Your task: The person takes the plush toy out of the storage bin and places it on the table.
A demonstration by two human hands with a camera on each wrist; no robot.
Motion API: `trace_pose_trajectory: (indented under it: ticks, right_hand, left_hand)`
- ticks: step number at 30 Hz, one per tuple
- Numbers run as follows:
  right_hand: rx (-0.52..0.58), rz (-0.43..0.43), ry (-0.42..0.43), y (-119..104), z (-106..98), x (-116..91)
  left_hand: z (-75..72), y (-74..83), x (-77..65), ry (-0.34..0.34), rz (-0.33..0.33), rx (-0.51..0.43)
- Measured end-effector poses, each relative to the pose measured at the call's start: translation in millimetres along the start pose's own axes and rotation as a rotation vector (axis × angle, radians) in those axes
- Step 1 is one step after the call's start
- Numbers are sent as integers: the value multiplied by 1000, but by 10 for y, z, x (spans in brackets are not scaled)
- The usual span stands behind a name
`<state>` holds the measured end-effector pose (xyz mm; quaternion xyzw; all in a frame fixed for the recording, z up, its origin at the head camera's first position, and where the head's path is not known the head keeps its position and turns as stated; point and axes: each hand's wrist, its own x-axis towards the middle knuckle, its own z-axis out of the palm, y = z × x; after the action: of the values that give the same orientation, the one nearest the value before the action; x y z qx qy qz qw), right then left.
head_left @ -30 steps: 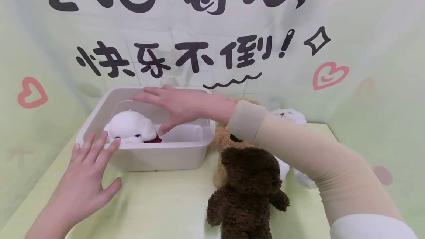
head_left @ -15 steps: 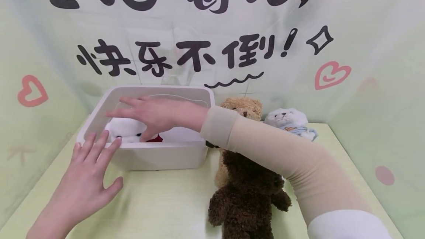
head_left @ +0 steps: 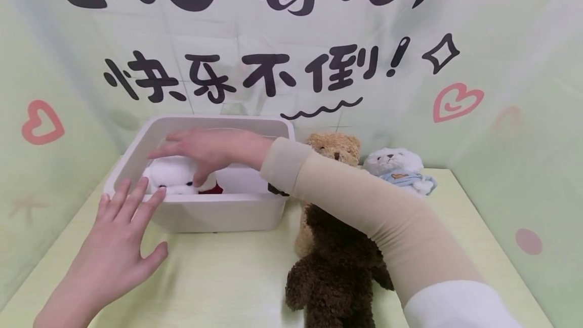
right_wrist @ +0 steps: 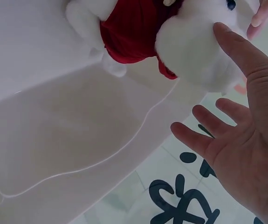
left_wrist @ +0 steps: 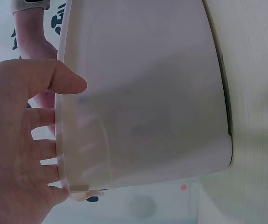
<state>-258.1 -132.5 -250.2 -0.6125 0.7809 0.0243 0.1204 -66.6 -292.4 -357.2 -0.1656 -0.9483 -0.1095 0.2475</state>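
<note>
A white plush toy (head_left: 170, 173) with black eyes and red clothing (right_wrist: 131, 30) lies inside the pale plastic bin (head_left: 218, 214). My right hand (head_left: 205, 148) reaches over the bin, fingers spread above the toy's head. In the right wrist view, the thumb tip overlaps the white head, and nothing lies between the fingers of that right hand (right_wrist: 238, 126). My left hand (head_left: 116, 247) rests its spread fingertips at the bin's near left rim. From the left wrist view, that hand's thumb (left_wrist: 68, 79) lies along the outer wall while its fingers reach behind the rim.
Right of the bin, a dark brown teddy bear (head_left: 337, 277) lies in front of a tan teddy bear (head_left: 339, 148). A white plush bear in blue (head_left: 393, 163) sits farther right. The pale table (head_left: 223, 277) meets a printed backdrop (head_left: 255, 24) behind.
My right hand has moved left and slightly down, over the plush toy's head. Its sleeve has uncovered the tan and white bears' faces. The left hand has hardly moved.
</note>
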Motion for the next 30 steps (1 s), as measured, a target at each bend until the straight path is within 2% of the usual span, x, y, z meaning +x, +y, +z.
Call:
trace_pose_trajectory:
  ticks: [7, 20, 30]
  right_hand:
    - [21, 28, -83, -72, 36, 101]
    - [-8, -41, -91, -102, 164, 220]
    - [120, -41, -76, -37, 137, 151]
  left_hand:
    - [1, 26, 18, 15, 5, -3]
    - [-6, 9, -28, 1, 3, 9]
    - [-4, 13, -45, 11, 2, 3]
